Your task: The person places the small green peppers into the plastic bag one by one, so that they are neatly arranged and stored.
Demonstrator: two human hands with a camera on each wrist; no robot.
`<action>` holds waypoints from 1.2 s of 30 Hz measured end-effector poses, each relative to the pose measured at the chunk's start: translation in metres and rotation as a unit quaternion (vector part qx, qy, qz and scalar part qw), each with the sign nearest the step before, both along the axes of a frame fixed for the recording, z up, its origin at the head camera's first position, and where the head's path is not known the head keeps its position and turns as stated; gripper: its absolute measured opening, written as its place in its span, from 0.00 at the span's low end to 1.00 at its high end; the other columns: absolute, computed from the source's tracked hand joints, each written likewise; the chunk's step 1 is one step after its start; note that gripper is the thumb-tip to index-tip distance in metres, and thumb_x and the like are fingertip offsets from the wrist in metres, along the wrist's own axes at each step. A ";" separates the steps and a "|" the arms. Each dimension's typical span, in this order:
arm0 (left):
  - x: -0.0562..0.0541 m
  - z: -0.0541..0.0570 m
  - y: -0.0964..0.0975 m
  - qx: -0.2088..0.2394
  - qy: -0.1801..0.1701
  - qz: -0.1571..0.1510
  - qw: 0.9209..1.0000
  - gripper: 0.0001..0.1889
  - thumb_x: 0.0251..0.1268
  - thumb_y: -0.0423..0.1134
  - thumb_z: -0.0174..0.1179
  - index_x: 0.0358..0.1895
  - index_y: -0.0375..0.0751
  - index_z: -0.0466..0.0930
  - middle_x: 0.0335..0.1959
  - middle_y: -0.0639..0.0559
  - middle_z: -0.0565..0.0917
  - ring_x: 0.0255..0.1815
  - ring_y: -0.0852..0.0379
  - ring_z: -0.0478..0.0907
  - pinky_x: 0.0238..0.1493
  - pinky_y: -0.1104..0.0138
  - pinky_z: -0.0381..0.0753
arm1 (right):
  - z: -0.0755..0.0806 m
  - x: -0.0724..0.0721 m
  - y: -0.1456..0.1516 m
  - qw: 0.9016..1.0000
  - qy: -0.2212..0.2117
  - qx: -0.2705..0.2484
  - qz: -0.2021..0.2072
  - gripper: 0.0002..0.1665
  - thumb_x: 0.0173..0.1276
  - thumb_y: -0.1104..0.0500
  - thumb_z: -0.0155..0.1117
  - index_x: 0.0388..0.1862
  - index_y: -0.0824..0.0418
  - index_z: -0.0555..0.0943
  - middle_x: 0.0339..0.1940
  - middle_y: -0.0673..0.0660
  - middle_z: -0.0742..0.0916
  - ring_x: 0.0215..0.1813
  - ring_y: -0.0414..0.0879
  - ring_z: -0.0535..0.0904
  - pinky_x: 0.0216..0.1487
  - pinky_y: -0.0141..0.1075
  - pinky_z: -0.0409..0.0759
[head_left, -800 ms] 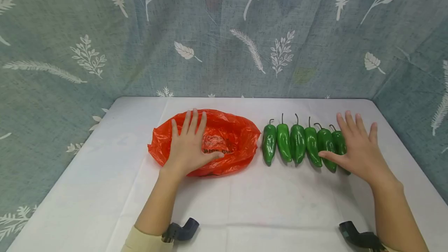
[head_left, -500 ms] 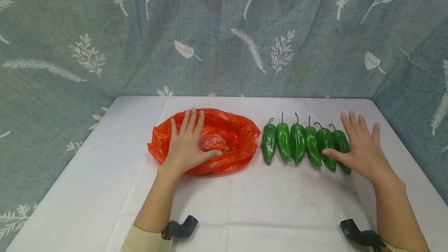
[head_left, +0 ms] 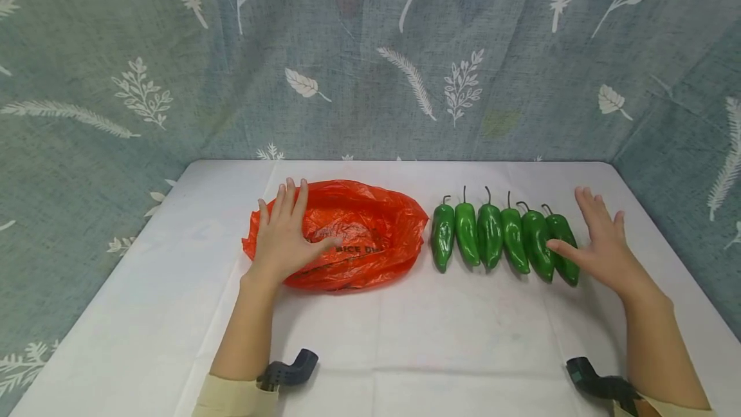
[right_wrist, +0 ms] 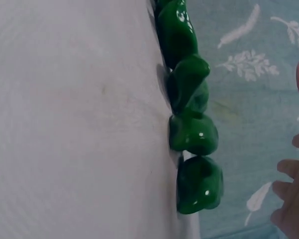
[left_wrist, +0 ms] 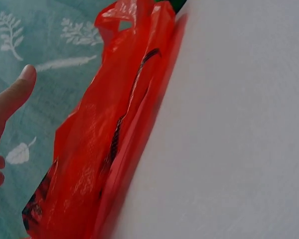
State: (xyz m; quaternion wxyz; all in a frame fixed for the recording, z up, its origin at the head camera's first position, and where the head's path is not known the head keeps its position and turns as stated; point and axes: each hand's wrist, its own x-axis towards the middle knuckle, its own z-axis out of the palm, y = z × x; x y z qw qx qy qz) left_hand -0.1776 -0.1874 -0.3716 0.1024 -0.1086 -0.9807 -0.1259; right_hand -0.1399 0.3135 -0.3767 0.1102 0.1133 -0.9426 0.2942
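A red plastic bag (head_left: 370, 269) lies spread with its mouth open on the table, dark lettering showing inside. My left hand (head_left: 283, 237), fingers straight and thumb out, hovers over the bag's left side and holds nothing. In the left wrist view the bag (left_wrist: 89, 129) stands beyond the thumb, apart from it. Several green peppers (head_left: 489, 237) lie side by side in a row right of the bag, stems pointing away. Beside the rightmost pepper (head_left: 563, 246) is my right hand (head_left: 604, 250), spread and holding nothing. In the right wrist view the pepper tips (right_wrist: 199, 184) sit clear of the fingers.
White cloth covers the table (head_left: 463, 340). A blue-grey curtain (head_left: 359, 82) with white leaf prints hangs behind and along both sides. Dark wrist-worn camera mounts (head_left: 292, 369) stick out near each cuff.
My left hand has moved left across the bag, uncovering more of its lettering. The right hand has shifted slightly right, off the end peppers. Bag and peppers stay in place.
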 end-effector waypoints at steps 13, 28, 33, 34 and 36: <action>-0.002 0.002 -0.034 0.093 -0.020 0.032 0.995 0.60 0.50 0.71 0.57 0.76 0.47 0.31 0.77 0.41 0.36 0.77 0.40 0.34 0.68 0.36 0.29 | -0.010 0.001 0.006 0.986 -0.098 -0.136 -0.018 0.50 0.70 0.49 0.56 0.77 0.45 0.34 0.78 0.61 0.41 0.74 0.69 0.33 0.62 0.75 0.35; -0.004 -0.010 -0.059 0.238 -0.097 0.074 0.964 0.52 0.53 0.62 0.63 0.76 0.57 0.38 0.77 0.45 0.33 0.75 0.33 0.35 0.61 0.27 0.46 | -0.035 -0.003 0.014 0.976 -0.069 -0.209 -0.003 0.45 0.72 0.59 0.53 0.78 0.47 0.39 0.78 0.63 0.48 0.78 0.52 0.40 0.69 0.17 0.42; -0.006 -0.016 -0.066 0.255 -0.125 0.083 0.955 0.51 0.53 0.62 0.63 0.76 0.56 0.43 0.77 0.45 0.33 0.75 0.34 0.35 0.60 0.28 0.51 | -0.042 -0.005 0.016 0.975 -0.073 -0.211 -0.012 0.43 0.73 0.58 0.51 0.78 0.48 0.40 0.77 0.66 0.50 0.77 0.56 0.43 0.61 0.09 0.47; -0.006 -0.018 -0.067 0.258 -0.127 0.085 0.954 0.50 0.53 0.61 0.63 0.76 0.56 0.44 0.78 0.45 0.34 0.75 0.34 0.36 0.61 0.29 0.52 | -0.044 -0.005 0.016 0.974 -0.078 -0.211 -0.015 0.43 0.73 0.57 0.51 0.78 0.48 0.40 0.77 0.66 0.50 0.77 0.57 0.43 0.61 0.09 0.47; -0.006 -0.020 -0.070 0.265 -0.132 0.087 0.951 0.49 0.54 0.61 0.63 0.76 0.55 0.46 0.78 0.45 0.37 0.75 0.34 0.38 0.62 0.31 0.53 | -0.046 -0.004 0.016 0.973 -0.088 -0.213 -0.017 0.43 0.74 0.56 0.51 0.78 0.47 0.40 0.77 0.66 0.49 0.77 0.58 0.43 0.66 0.13 0.47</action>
